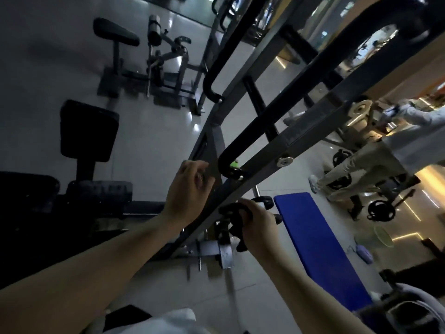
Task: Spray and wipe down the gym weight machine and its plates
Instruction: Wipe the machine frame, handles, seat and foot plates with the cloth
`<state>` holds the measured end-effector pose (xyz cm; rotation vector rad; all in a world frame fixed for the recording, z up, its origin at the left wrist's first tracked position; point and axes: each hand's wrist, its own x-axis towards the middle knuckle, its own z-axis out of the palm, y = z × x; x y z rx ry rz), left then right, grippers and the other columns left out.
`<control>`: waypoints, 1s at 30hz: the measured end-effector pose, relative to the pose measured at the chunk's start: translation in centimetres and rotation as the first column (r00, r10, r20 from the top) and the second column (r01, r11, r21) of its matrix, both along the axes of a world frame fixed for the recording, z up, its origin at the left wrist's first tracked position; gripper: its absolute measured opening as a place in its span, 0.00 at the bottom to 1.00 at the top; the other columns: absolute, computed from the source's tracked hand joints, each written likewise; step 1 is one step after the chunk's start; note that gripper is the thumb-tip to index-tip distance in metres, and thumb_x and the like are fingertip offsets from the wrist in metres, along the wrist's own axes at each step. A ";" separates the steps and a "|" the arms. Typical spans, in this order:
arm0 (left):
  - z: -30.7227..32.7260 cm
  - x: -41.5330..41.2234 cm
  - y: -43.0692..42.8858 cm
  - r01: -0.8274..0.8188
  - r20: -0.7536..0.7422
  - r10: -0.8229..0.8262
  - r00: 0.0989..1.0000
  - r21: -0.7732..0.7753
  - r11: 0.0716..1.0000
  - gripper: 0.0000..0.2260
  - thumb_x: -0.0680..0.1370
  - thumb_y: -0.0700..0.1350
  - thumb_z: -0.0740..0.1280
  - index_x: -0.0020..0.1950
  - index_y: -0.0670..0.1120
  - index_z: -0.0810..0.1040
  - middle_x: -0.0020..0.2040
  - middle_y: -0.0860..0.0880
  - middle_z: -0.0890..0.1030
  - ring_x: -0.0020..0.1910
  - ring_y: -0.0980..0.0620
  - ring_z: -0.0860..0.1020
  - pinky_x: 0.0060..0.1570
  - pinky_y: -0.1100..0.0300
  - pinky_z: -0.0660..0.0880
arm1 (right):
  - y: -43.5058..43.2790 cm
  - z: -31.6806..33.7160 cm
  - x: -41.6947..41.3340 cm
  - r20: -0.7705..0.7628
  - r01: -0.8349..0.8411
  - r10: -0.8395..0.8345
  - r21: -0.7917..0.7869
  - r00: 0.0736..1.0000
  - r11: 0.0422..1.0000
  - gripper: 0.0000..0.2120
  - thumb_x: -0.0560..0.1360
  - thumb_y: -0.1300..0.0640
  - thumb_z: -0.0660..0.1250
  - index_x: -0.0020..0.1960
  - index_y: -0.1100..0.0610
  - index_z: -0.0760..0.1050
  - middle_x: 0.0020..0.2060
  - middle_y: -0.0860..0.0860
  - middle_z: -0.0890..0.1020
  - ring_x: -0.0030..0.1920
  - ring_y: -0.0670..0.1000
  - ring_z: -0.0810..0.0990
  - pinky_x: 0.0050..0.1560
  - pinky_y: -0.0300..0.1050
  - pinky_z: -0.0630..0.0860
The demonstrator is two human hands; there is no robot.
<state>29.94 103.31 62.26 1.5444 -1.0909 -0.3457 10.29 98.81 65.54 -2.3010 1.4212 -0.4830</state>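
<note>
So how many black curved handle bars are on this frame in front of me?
2. One bar runs diagonally through the centre, its lower end beside the left hand; the other bar sits further back, upper middle. More may be hidden beyond the picture's top.

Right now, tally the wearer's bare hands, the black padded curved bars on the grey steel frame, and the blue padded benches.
Bare hands: 2, left hand and right hand
Black padded curved bars on the grey steel frame: 2
Blue padded bench: 1
Total: 5
</note>
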 end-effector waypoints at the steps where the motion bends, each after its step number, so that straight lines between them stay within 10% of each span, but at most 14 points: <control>1: -1.2 -0.6 1.0 0.009 -0.060 -0.005 0.998 0.073 0.997 0.07 0.81 0.51 0.68 0.56 0.50 0.77 0.49 0.53 0.76 0.44 0.57 0.77 0.42 0.60 0.75 | 0.2 0.2 0.3 0.096 0.038 -0.048 0.099 0.994 0.994 0.14 0.82 0.63 0.63 0.61 0.49 0.81 0.44 0.41 0.83 0.45 0.40 0.83 0.43 0.34 0.79; 4: -4.3 -2.8 3.4 0.196 -0.315 -0.103 0.943 0.281 0.939 0.04 0.79 0.52 0.71 0.47 0.55 0.78 0.41 0.58 0.81 0.40 0.62 0.79 0.40 0.65 0.74 | 0.9 -0.5 1.3 0.273 0.084 -0.191 0.360 0.943 0.929 0.09 0.82 0.62 0.64 0.57 0.53 0.81 0.45 0.48 0.85 0.46 0.46 0.86 0.45 0.41 0.83; 9: -7.2 -6.0 4.2 0.330 -0.694 -0.105 0.713 0.200 0.923 0.07 0.78 0.43 0.73 0.56 0.46 0.82 0.43 0.56 0.85 0.44 0.62 0.82 0.44 0.72 0.74 | 3.0 -3.4 2.3 0.326 0.114 -0.347 0.562 0.880 0.819 0.08 0.82 0.61 0.66 0.54 0.53 0.83 0.43 0.52 0.87 0.45 0.53 0.87 0.48 0.57 0.85; 14: -10.0 -7.0 4.1 0.305 -0.839 0.008 0.545 0.207 0.930 0.22 0.69 0.59 0.76 0.60 0.52 0.83 0.53 0.50 0.86 0.57 0.50 0.83 0.61 0.51 0.79 | 3.7 -4.6 2.5 0.321 0.080 -0.456 0.740 0.830 0.667 0.13 0.83 0.66 0.61 0.58 0.58 0.83 0.49 0.59 0.87 0.47 0.55 0.87 0.41 0.47 0.84; 21: -12.6 -5.4 2.6 0.116 -0.665 0.292 0.687 0.498 0.859 0.09 0.81 0.46 0.68 0.60 0.47 0.81 0.51 0.51 0.81 0.47 0.56 0.79 0.44 0.64 0.74 | 2.2 -4.1 2.2 0.289 0.113 -0.433 0.709 0.854 0.696 0.18 0.80 0.72 0.62 0.53 0.50 0.81 0.47 0.45 0.87 0.50 0.46 0.85 0.53 0.42 0.81; 25: -12.3 -3.5 0.0 0.022 -0.699 0.334 0.632 0.447 0.894 0.07 0.82 0.44 0.66 0.59 0.46 0.78 0.49 0.52 0.80 0.47 0.57 0.79 0.36 0.71 0.73 | -0.5 -3.5 1.6 0.339 0.227 -0.447 0.526 0.828 0.819 0.28 0.78 0.62 0.69 0.75 0.50 0.69 0.64 0.48 0.81 0.66 0.51 0.79 0.68 0.59 0.76; 30: -9.9 -6.3 -4.3 0.116 -0.653 0.140 0.744 0.332 0.936 0.03 0.83 0.49 0.63 0.55 0.57 0.74 0.49 0.55 0.82 0.50 0.52 0.82 0.53 0.47 0.80 | -2.5 -2.4 3.1 0.450 0.199 -0.403 0.435 0.797 0.878 0.38 0.78 0.63 0.68 0.81 0.42 0.56 0.69 0.53 0.77 0.70 0.56 0.76 0.67 0.63 0.76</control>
